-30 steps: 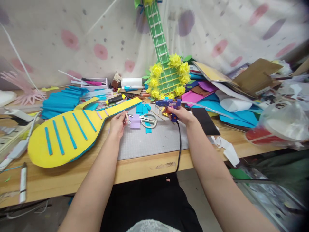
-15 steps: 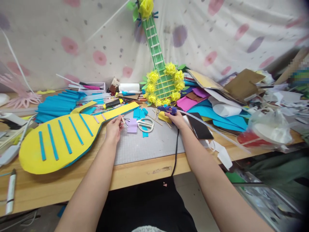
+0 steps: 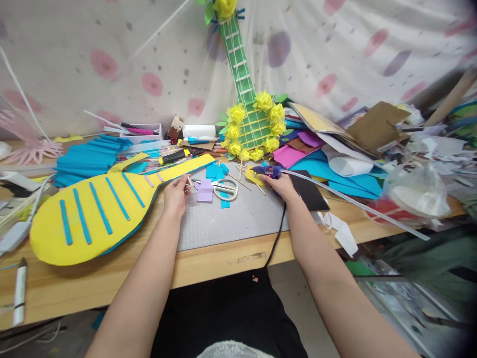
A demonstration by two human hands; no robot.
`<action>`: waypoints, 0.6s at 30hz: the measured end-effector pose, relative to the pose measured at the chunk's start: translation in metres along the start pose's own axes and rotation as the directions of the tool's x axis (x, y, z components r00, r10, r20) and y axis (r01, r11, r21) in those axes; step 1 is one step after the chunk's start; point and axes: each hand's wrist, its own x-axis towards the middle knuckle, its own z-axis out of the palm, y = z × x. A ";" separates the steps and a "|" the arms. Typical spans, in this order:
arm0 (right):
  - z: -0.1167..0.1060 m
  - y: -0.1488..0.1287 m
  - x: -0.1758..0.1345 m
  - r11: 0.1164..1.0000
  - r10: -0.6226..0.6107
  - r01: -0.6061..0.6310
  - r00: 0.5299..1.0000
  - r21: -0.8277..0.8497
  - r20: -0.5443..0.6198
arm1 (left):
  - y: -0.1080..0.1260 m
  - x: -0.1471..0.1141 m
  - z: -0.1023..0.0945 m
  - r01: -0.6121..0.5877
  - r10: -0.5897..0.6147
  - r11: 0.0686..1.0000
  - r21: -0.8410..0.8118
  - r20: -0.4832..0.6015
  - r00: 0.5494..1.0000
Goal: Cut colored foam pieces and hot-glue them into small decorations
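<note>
My left hand [image 3: 176, 195] is closed in a pinch on a short, pale stick [image 3: 191, 183], beside the neck of a yellow cardboard guitar [image 3: 89, 219]. Blue strips cross the guitar's body, and two small pink-purple strips sit where the neck begins. In my right hand [image 3: 283, 187] is a blue hot glue gun [image 3: 269, 171], its nozzle pointing left. A long clear glue stick [image 3: 357, 204] juts out of its back toward the right. Between my hands, white-handled scissors [image 3: 226, 190], a purple paper piece [image 3: 204, 191] and blue scraps [image 3: 216, 172] lie on a grey cutting mat [image 3: 238, 223].
A green guitar with yellow flowers [image 3: 246, 122] leans at the back. Blue crepe paper [image 3: 87, 161] and pens are behind the yellow guitar. A black phone [image 3: 310, 191], coloured sheets [image 3: 343, 176] and a bagged red-and-white container [image 3: 410, 199] stand right. The gun's cord [image 3: 278, 238] hangs over the table edge.
My right hand has shifted a little to the right with the glue gun, and the glue stick's end now reaches farther right. The left hand has stayed nearly in place with its stick.
</note>
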 end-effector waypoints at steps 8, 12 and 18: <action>-0.009 -0.011 -0.003 0.986 -0.065 0.068 0.998 -0.155 0.022 | 0.000 -0.001 0.001 -0.034 0.034 0.999 0.037 -0.004 0.999; -0.016 -0.015 -0.012 0.964 -0.087 0.095 0.995 -0.247 0.041 | 0.001 -0.001 0.002 -0.063 0.064 0.995 0.074 -0.014 0.998; -0.026 -0.033 -0.044 0.835 -0.080 0.026 0.994 -0.549 -0.075 | 0.006 -0.002 0.001 -0.102 0.113 0.989 0.110 -0.099 0.989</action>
